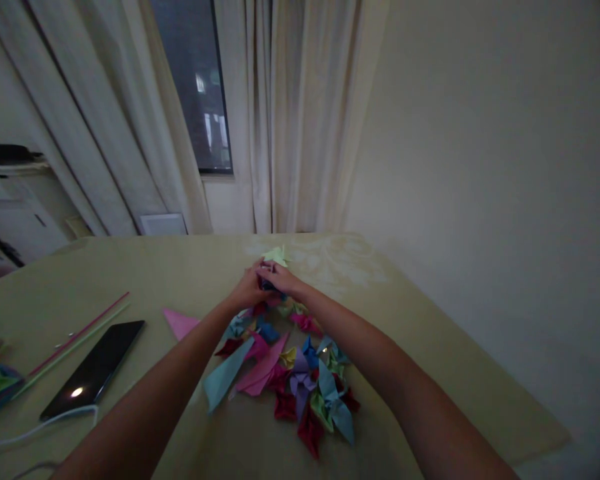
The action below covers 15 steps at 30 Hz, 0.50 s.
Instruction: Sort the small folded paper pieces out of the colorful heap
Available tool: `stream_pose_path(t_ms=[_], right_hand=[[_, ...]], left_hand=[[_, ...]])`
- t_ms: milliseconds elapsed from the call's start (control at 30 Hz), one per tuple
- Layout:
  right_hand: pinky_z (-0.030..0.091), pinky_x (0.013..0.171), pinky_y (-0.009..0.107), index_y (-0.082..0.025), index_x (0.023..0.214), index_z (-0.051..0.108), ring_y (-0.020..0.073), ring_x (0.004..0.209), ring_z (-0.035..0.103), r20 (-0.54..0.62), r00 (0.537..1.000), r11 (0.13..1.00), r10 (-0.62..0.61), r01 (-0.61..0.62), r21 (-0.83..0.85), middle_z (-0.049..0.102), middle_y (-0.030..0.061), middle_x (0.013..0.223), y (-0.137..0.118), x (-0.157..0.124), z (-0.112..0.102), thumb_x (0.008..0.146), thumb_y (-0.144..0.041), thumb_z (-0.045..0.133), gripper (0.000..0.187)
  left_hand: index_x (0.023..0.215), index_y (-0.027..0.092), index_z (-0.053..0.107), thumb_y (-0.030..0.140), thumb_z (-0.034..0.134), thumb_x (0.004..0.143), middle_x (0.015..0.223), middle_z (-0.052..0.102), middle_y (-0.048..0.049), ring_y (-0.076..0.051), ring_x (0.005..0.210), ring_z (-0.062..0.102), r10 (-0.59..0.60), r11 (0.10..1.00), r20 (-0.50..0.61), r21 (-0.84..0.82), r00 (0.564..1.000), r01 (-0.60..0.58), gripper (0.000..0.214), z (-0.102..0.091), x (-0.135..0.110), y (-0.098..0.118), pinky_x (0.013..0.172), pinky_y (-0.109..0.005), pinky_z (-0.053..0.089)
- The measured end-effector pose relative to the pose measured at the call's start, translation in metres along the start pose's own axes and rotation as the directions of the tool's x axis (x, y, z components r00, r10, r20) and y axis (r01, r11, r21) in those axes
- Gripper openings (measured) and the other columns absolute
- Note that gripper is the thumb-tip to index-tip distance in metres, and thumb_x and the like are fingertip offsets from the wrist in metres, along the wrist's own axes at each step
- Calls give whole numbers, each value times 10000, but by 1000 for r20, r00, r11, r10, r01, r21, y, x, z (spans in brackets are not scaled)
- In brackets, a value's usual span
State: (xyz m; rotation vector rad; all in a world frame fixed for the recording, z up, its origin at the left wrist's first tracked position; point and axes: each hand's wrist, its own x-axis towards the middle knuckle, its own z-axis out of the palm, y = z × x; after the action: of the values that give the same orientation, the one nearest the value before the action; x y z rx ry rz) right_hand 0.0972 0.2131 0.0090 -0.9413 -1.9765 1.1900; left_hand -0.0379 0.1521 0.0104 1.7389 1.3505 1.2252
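Note:
Both arms reach forward over the table to its far part. My left hand and my right hand meet there with fingers closed around a small dark object, mostly covered by the fingers; its kind cannot be made out. Just behind them is a pale green folded paper piece. Between my forearms lies a pile of origami pieces, among them a purple one, a light blue one, a dark red one and a long pink one.
A black phone lies at the left, with a white cable by its near end. Beside it are a pink stick and a pale green stick. Curtains hang behind the table; a wall stands right.

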Motion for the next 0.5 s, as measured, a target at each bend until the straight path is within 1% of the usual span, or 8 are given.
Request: stream_pose_path(t_ms=[67, 167, 233, 300, 367, 400, 467, 500], right_hand=[[592, 944, 346, -212, 1258, 690, 190, 1012, 742, -32, 998, 998, -51, 52, 37, 784, 50, 1099, -19, -1, -13, 1023, -396, 644, 302], [586, 933, 350, -209, 1143, 732, 192, 1016, 718, -88, 976, 978, -201, 204, 34, 759, 51, 1075, -50, -14, -52, 992, -376, 685, 230], [603, 841, 336, -224, 1195, 721, 188, 972, 711, -10, 971, 971, -238, 238, -21, 736, 61, 1136, -65, -34, -81, 1000, -410, 669, 274], [598, 849, 344, -216, 1198, 724, 184, 942, 700, 62, 961, 945, -270, 277, -177, 729, 76, 1163, -72, -66, -105, 992, -433, 682, 302], [585, 930, 402, -209, 1229, 728, 208, 983, 700, 151, 948, 886, -279, 315, -341, 703, 109, 1245, -69, -110, -122, 970, -467, 710, 366], [570, 982, 441, -211, 1274, 717, 239, 1066, 693, 164, 949, 865, -269, 313, -393, 678, 128, 1301, -65, -136, -126, 968, -498, 706, 420], [471, 1134, 532, -237, 1397, 663, 328, 1335, 579, 180, 955, 823, -234, 293, -486, 584, 162, 1468, -52, -192, -128, 908, -587, 751, 607], [406, 1191, 563, -255, 1490, 591, 371, 1457, 468, 179, 963, 810, -202, 268, -522, 479, 176, 1584, -44, -219, -125, 838, -636, 804, 785]], left_hand=[[1583, 140, 311, 340, 876, 658, 1256, 703, -147, -297, 1139, 707, 12, 1000, -24, -12, 1000, -12, 1103, -9, 7, 21, 1024, -491, 560], [1545, 168, 360, 356, 819, 726, 1239, 695, -128, -245, 1000, 745, 62, 998, -80, -17, 995, -63, 957, -32, 3, 60, 900, -432, 614], [1506, 184, 409, 397, 805, 747, 1266, 685, -129, -244, 989, 751, 78, 997, -95, -9, 992, -79, 882, -45, -13, 83, 860, -414, 626], [1491, 184, 432, 438, 764, 794, 1240, 706, -121, -259, 1017, 750, 73, 996, -48, 45, 996, -71, 813, -52, -41, 94, 895, -439, 622], [1491, 190, 459, 445, 710, 844, 1219, 732, -116, -286, 1068, 738, 56, 976, 23, 208, 998, -59, 740, -55, -81, 87, 974, -497, 594], [1490, 194, 481, 423, 686, 850, 1283, 716, -130, -308, 1131, 716, 63, 943, 34, 326, 997, -71, 709, -55, -103, 78, 1028, -532, 564], [1442, 195, 554, 367, 615, 864, 1442, 633, -160, -355, 1340, 599, 107, 852, -49, 520, 993, -66, 606, -53, -147, 52, 1151, -588, 460], [1439, 198, 566, 352, 574, 881, 1490, 596, -167, -364, 1393, 554, 120, 810, -97, 585, 988, -41, 580, -49, -168, 38, 1169, -601, 436]])
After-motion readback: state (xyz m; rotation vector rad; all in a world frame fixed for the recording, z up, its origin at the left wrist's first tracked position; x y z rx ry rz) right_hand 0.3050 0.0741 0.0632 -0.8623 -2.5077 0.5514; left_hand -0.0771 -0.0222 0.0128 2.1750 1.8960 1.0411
